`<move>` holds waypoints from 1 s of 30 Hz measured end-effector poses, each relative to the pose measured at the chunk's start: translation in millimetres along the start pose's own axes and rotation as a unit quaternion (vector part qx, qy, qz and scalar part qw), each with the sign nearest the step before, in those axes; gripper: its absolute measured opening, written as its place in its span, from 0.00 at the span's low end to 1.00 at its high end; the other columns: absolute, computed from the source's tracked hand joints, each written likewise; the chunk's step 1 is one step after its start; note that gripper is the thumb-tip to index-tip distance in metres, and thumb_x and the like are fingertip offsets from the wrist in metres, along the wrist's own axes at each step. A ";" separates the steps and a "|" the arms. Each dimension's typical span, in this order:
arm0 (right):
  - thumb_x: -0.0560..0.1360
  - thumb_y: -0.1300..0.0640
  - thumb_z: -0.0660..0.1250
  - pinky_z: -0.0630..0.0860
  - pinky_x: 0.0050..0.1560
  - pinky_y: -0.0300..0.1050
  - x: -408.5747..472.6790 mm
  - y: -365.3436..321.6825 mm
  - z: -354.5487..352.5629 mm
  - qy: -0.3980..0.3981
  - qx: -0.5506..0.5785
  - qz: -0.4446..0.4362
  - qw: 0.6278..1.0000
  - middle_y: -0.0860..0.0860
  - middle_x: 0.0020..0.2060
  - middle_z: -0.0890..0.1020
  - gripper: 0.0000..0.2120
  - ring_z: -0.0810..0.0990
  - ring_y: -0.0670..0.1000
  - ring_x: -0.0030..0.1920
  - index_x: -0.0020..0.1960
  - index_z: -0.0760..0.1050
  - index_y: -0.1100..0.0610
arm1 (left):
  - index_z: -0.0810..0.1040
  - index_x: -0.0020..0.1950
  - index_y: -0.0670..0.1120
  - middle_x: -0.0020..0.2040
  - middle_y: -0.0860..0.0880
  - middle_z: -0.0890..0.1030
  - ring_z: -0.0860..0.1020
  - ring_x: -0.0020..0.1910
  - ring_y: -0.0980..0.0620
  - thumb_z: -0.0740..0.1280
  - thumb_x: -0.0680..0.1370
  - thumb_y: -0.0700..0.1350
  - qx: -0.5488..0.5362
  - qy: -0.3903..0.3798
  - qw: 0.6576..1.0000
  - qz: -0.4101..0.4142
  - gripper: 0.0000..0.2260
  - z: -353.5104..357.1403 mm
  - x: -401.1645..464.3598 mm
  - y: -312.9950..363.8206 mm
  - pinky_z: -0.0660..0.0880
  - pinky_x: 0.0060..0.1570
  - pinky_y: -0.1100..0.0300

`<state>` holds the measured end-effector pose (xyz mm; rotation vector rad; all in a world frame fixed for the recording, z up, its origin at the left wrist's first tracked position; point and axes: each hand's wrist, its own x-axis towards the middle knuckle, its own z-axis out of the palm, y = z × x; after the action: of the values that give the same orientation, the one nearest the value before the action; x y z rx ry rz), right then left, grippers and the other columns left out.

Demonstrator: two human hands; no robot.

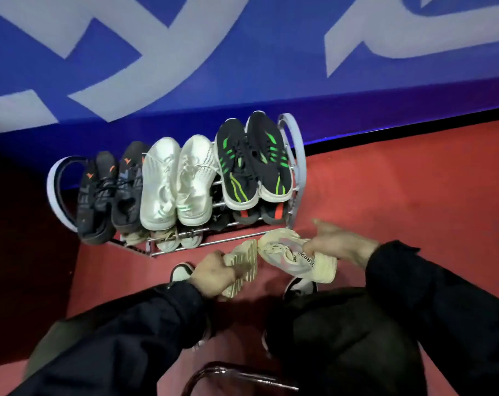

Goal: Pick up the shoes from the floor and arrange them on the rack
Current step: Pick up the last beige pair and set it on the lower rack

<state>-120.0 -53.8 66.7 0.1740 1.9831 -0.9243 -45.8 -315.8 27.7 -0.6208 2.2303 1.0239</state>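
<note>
Landmark: rack [295, 167] against blue wall. Top tier full: three pairs side by side. More shoes on lower tiers, partly hidden. Person crouches just in front of rack. Left hand [212, 277] curled round left cream shoe [242, 260], sole showing. Right hand [335, 244] pinches right cream shoe [292, 254] at heel collar. Both shoes off floor, near rack's front rail. Step, likely: carrying pair in. Next move needs free slot on lower tier, toes fed between rails.
</note>
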 end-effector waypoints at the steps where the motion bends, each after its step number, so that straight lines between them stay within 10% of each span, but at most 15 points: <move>1: 0.74 0.63 0.69 0.71 0.66 0.48 9.6 -10.1 10.8 -0.001 0.006 0.013 1.000 0.57 0.70 0.72 0.33 0.72 0.55 0.68 0.77 0.63 0.59 | 0.81 0.47 0.42 0.34 0.48 0.83 0.81 0.29 0.50 0.75 0.66 0.59 -0.004 0.001 1.000 -0.020 0.22 -9.1 -3.7 -9.0 0.76 0.28 0.59; 4: 0.79 0.61 0.64 0.78 0.37 0.47 43.3 -31.0 60.7 -0.009 0.076 0.067 0.995 0.57 0.43 0.79 0.02 0.80 0.54 0.39 0.51 0.74 0.59 | 0.82 0.42 0.39 0.36 0.43 0.84 0.81 0.32 0.46 0.75 0.68 0.57 -0.029 -0.012 0.997 -0.070 0.20 -27.1 3.9 -40.7 0.78 0.30 0.55; 6: 0.81 0.49 0.66 0.81 0.31 0.46 70.3 -35.1 96.3 -0.014 0.092 0.089 0.992 0.57 0.42 0.82 0.09 0.83 0.57 0.38 0.49 0.74 0.55 | 0.81 0.44 0.41 0.43 0.39 0.86 0.84 0.39 0.42 0.74 0.67 0.57 -0.034 0.004 0.995 -0.096 0.19 -25.9 34.5 -77.0 0.83 0.41 0.46; 12: 0.80 0.52 0.70 0.84 0.51 0.58 155.0 -15.4 189.4 0.017 0.335 0.106 0.936 0.55 0.61 0.83 0.24 0.85 0.56 0.57 0.73 0.68 0.54 | 0.64 0.69 0.44 0.66 0.38 0.71 0.72 0.64 0.34 0.68 0.71 0.49 0.013 0.113 0.981 -0.155 0.28 -16.9 45.4 -103.6 0.69 0.66 0.47; 18: 0.81 0.45 0.67 0.84 0.35 0.53 214.8 -25.3 219.1 0.013 0.411 0.095 0.906 0.50 0.67 0.79 0.20 0.82 0.60 0.62 0.72 0.70 0.42 | 0.65 0.70 0.40 0.64 0.34 0.71 0.71 0.62 0.32 0.70 0.72 0.47 -0.003 0.166 0.977 -0.136 0.29 -7.1 63.2 -135.5 0.68 0.64 0.44; 30: 0.76 0.60 0.75 0.86 0.42 0.54 222.5 -18.5 229.2 0.049 0.486 0.107 0.866 0.54 0.54 0.80 0.16 0.85 0.54 0.51 0.57 0.69 0.56 | 0.72 0.61 0.39 0.58 0.38 0.76 0.75 0.59 0.35 0.70 0.69 0.48 0.031 0.220 0.967 -0.128 0.24 -6.2 77.6 -135.9 0.72 0.62 0.45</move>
<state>-100.3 -270.7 -167.7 0.9972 1.3619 -1.7082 -17.9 -413.8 -91.3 -1.1687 2.4548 0.7342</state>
